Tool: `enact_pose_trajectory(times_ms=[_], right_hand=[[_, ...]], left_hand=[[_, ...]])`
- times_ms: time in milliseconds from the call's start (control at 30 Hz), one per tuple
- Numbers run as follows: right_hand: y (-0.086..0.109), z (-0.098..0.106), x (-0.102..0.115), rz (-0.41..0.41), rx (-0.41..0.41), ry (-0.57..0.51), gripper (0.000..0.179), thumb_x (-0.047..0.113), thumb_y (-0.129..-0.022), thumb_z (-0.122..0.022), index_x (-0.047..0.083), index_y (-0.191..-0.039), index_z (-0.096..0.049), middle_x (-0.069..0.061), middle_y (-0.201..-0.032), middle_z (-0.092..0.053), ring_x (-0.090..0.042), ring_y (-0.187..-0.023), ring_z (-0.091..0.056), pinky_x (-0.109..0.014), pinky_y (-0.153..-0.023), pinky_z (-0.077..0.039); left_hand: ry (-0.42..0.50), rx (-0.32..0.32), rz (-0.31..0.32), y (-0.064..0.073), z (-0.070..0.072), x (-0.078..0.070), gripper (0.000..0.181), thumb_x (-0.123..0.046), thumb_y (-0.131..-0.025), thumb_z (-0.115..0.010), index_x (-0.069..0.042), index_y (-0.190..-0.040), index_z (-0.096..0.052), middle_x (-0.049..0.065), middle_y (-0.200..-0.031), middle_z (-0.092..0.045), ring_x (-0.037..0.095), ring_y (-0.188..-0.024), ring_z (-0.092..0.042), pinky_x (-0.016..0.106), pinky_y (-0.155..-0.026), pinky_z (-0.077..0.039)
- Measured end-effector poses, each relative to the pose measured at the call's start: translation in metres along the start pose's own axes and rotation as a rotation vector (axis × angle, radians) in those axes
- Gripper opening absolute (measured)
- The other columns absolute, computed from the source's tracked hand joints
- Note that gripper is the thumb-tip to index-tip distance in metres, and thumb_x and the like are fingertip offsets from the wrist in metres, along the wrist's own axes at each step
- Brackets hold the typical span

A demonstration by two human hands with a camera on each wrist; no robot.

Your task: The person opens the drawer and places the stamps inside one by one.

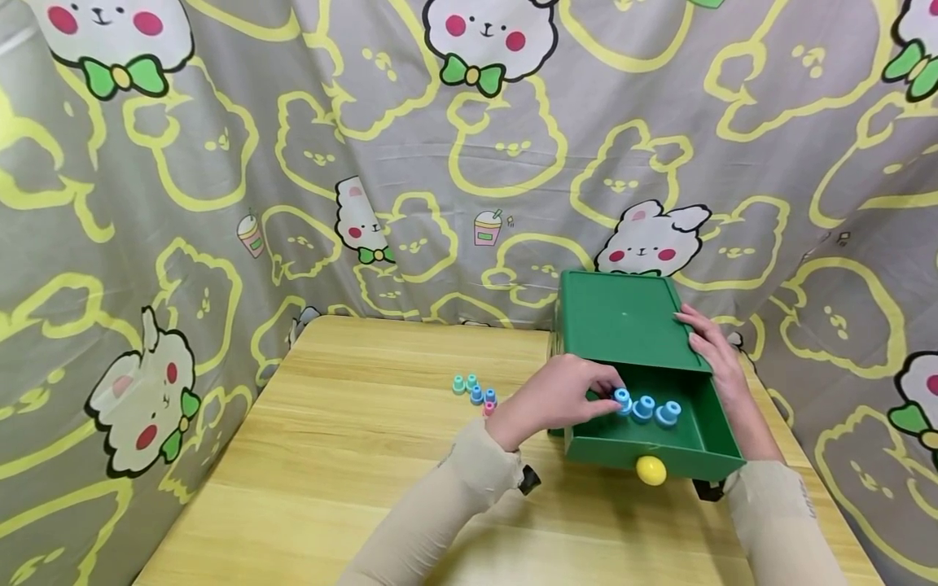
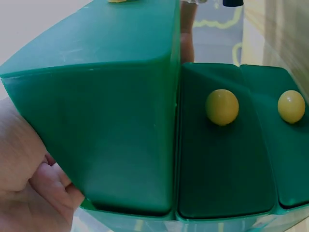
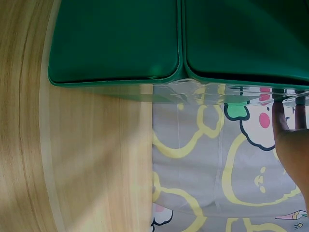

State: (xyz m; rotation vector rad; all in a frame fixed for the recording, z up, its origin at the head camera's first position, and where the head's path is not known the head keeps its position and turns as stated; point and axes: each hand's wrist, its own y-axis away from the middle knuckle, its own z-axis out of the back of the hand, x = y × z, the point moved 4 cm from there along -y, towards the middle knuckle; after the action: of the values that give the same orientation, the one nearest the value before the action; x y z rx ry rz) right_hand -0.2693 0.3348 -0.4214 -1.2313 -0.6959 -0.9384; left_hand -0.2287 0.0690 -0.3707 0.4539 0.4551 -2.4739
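Observation:
A green drawer cabinet (image 1: 623,317) stands on the right of the table, its top drawer (image 1: 611,450) pulled out. My left hand (image 1: 550,396) reaches over the drawer's left side, thumb and forefinger pinching a small blue stepped peg (image 1: 623,397). Two more blue pegs, one in the middle (image 1: 644,409) and one on the right (image 1: 668,414), stand upright beside it in the drawer. In the left wrist view the drawer wall hides the fingertips. My right hand (image 1: 714,346) rests with extended fingers on the cabinet's right top edge; its fingers (image 3: 279,116) lie along the side in the right wrist view.
Left of the cabinet, light green pegs (image 1: 459,385), blue pegs (image 1: 477,395) and a pink peg (image 1: 489,408) are grouped on the wooden table (image 1: 352,456). A yellow knob (image 1: 651,470) sticks out from the open drawer. Two lower drawers, one with a round knob (image 2: 222,107), are closed. A patterned curtain (image 1: 410,163) hangs behind.

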Motion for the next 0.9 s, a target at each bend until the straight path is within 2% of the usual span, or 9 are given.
enact_pose_trajectory(times_ms=[100,267,633,800,900], right_hand=[[-0.001,0.000,0.000,0.004,0.001,-0.012,0.042,0.013,-0.111,-0.040,0.005,-0.150,-0.053,0.021,-0.157,-0.041,0.001,-0.144,-0.031,-0.008,-0.109,-0.024],[-0.002,0.000,0.002,0.021,0.002,-0.025,0.041,0.011,-0.111,-0.041,0.004,-0.149,-0.053,0.022,-0.155,-0.042,0.002,-0.144,-0.031,-0.009,-0.110,-0.024],[-0.004,-0.001,0.001,0.024,0.006,-0.064,0.041,0.011,-0.111,-0.041,0.003,-0.148,-0.054,0.021,-0.155,-0.043,0.001,-0.145,-0.031,-0.010,-0.111,-0.023],[-0.003,-0.002,0.001,0.023,0.006,-0.077,0.040,0.010,-0.111,-0.041,0.003,-0.148,-0.054,0.014,-0.158,-0.042,0.000,-0.146,-0.030,-0.010,-0.112,-0.023],[-0.003,-0.002,0.000,0.026,0.008,-0.083,0.040,0.009,-0.111,-0.041,0.001,-0.148,-0.054,0.015,-0.158,-0.042,0.001,-0.146,-0.031,-0.010,-0.112,-0.023]], left_hand=[[-0.023,0.031,0.003,-0.002,0.001,-0.002,0.019,-0.033,-0.098,-0.073,-0.021,-0.113,-0.077,-0.013,-0.104,-0.077,-0.008,-0.090,-0.067,0.007,-0.085,-0.048],[-0.057,0.073,0.004,-0.007,0.003,-0.004,0.018,-0.034,-0.097,-0.074,-0.022,-0.110,-0.077,-0.014,-0.101,-0.075,-0.009,-0.087,-0.065,0.006,-0.082,-0.047],[-0.114,0.105,0.041,-0.011,0.005,-0.006,0.016,-0.035,-0.097,-0.074,-0.024,-0.108,-0.078,-0.016,-0.098,-0.073,-0.007,-0.088,-0.062,0.008,-0.079,-0.046],[-0.149,0.118,0.051,-0.012,0.004,-0.006,0.014,-0.037,-0.096,-0.074,-0.027,-0.105,-0.078,-0.017,-0.099,-0.074,-0.006,-0.091,-0.064,0.011,-0.079,-0.046],[-0.171,0.135,0.059,-0.012,0.003,-0.007,0.015,-0.039,-0.096,-0.074,-0.028,-0.106,-0.078,-0.017,-0.101,-0.075,-0.006,-0.092,-0.064,0.012,-0.079,-0.046]])
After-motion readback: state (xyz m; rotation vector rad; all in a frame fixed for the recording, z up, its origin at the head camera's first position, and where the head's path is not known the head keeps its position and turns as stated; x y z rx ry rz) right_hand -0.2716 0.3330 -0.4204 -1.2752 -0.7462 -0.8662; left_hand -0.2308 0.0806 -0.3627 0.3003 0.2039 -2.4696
